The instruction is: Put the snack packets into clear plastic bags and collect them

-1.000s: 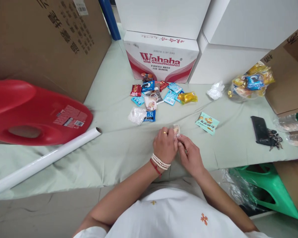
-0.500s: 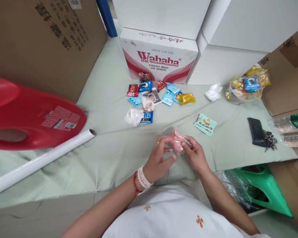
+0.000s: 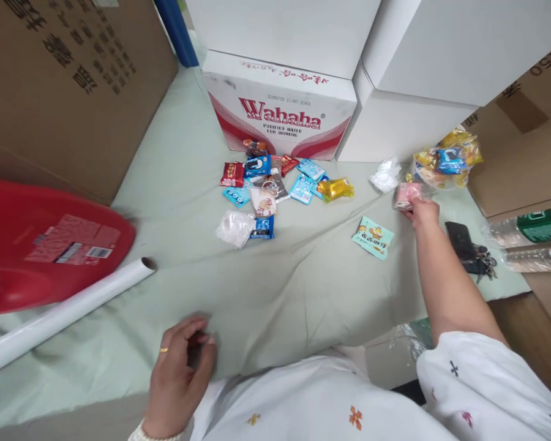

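Observation:
My right hand [image 3: 423, 214] reaches out to the right and grips a small pink snack packet [image 3: 408, 195] in clear wrapping by its near edge. The packet is beside a crumpled white wrapper [image 3: 386, 175] and in front of a bundle of yellow and blue packets [image 3: 450, 160]. Near the table's front edge, my left hand [image 3: 181, 367] is empty, loosely curled with a gap between thumb and fingers. A light green sachet [image 3: 373, 237] lies flat left of my right hand. Farther left is a pile of small snack packets [image 3: 269, 184], with a clear plastic wrapper [image 3: 236, 228] at its near side.
White boxes [image 3: 280, 116] stand along the back. A red jug [image 3: 50, 245] and a white tube [image 3: 73, 312] lie on the left, near a large carton [image 3: 73, 92]. A black phone [image 3: 459, 240] with keys [image 3: 484, 260] and plastic bottles [image 3: 532, 228] are at the right.
My right hand has carried the pink packet from the front middle to the back right. My left hand has let go of it and moved left and nearer to me.

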The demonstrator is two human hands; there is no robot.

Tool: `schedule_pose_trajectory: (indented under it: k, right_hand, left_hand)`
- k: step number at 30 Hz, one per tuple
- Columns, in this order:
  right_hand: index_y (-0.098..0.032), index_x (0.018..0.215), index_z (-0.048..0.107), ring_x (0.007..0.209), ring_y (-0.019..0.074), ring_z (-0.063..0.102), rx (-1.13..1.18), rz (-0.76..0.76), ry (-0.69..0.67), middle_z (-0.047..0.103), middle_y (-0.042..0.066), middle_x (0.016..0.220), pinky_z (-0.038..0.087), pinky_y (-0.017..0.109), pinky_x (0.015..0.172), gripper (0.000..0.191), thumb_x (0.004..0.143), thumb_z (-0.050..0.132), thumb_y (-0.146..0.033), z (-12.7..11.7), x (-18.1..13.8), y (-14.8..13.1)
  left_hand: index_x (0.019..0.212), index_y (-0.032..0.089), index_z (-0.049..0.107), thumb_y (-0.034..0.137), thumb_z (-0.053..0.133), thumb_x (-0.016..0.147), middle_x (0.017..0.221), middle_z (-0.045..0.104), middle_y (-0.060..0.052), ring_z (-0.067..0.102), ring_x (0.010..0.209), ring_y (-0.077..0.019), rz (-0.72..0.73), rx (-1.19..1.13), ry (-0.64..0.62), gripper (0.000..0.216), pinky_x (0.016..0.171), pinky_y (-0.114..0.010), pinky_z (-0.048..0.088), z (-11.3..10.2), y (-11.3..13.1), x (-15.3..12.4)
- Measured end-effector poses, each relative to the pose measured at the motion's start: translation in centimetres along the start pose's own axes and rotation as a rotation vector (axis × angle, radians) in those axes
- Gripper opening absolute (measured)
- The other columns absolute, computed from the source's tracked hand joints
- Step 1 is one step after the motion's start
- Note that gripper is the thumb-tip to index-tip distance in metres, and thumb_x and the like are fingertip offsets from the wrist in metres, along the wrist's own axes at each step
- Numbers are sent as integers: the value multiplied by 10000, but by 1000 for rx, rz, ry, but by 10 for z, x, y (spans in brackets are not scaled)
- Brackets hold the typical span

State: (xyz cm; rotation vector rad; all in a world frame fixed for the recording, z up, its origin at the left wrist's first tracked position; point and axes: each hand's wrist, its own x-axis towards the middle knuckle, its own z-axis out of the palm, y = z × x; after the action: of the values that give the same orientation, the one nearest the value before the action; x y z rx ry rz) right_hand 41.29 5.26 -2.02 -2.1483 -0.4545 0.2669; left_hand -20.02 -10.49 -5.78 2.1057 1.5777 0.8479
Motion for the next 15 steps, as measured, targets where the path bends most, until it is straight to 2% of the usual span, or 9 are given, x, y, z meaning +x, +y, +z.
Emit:
schedule_pose_trajectory:
  k: [2,4,5,7,9,11,13,15]
  right_hand:
    - [-254,737,504,1040,301,570,-114,-66,75,614,145,911,486,463,860,218,818,706,-271,-1,-5,-3]
    - [-214,842,606,1238,357,466,-208,-167,158,577,252,1197,402,491,977,139,783,728,-241,-4,-12,-9]
    - [-195,925,643,1291,362,429,-264,-260,171,542,271,1291,362,491,1023,138,804,698,-230,-4,-14,-13]
    - [-168,1110,670,1300,331,449,-402,-523,92,561,254,1326,308,468,1092,242,894,578,-230,4,-13,-23]
    - [-124,1271,634,1256,307,514,-558,-732,-63,622,233,1280,289,455,1134,368,958,492,-253,23,-3,-36]
    - [-60,1404,545,1295,323,520,-665,-742,-157,613,255,1338,284,479,1159,495,972,495,-296,48,12,-48]
    - [-2,1472,464,1387,359,468,-722,-614,-168,536,306,1447,291,512,1168,603,961,518,-317,72,29,-57]
    - [31,1451,481,1401,395,474,-750,-476,-187,519,348,1452,336,545,1146,608,955,515,-319,92,40,-63]
  left_hand:
    - [1127,201,608,222,618,931,1091,672,-112,699,896,-233,113,86,71,197,771,-387,617,6,-1,-2]
    - [1084,208,625,156,637,905,1052,684,-104,696,940,-245,208,134,112,187,809,-388,606,11,0,-3]
    - [1064,211,632,131,645,891,1035,685,-98,695,932,-241,238,143,124,191,814,-383,602,13,1,-3]
    - [1031,212,644,104,658,868,1010,686,-93,690,894,-234,271,157,145,196,796,-371,596,16,3,-3]
    - [1009,209,654,86,669,846,982,695,-89,693,870,-240,295,183,162,204,778,-371,591,18,5,-3]
    - [997,210,661,64,677,824,954,711,-78,703,866,-248,331,222,168,227,788,-378,592,19,8,-2]
    - [994,215,661,44,677,811,932,724,-64,712,872,-250,362,255,164,251,809,-383,596,20,10,-1]
    - [999,218,657,37,670,813,928,733,-59,717,879,-249,371,273,155,260,823,-386,601,20,11,0]
